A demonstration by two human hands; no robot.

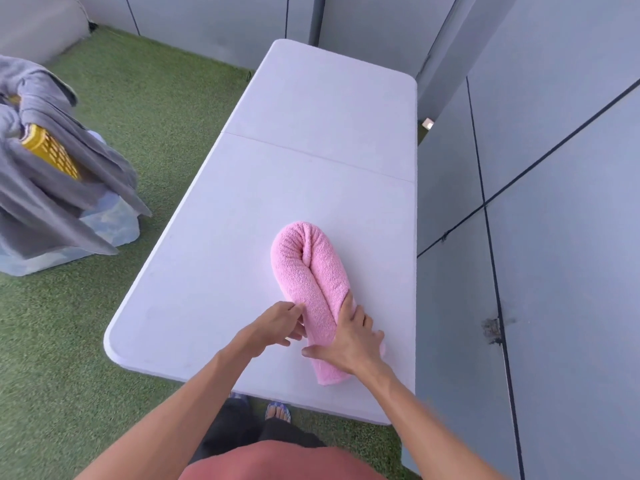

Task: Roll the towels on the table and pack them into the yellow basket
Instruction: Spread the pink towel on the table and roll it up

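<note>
Both hands met the pink towel at its near end. It lay on the white bench, rolled and doubled, long axis running away from the person. Left hand pinched the left edge with curled fingers; right hand pressed flat on top. Yellow basket stood well apart, left, under grey cloth.

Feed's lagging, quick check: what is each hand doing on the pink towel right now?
Left hand: fingers curled, pinching the edge of the pink towel.
Right hand: open, pressing flat on the towel's near end.
</note>
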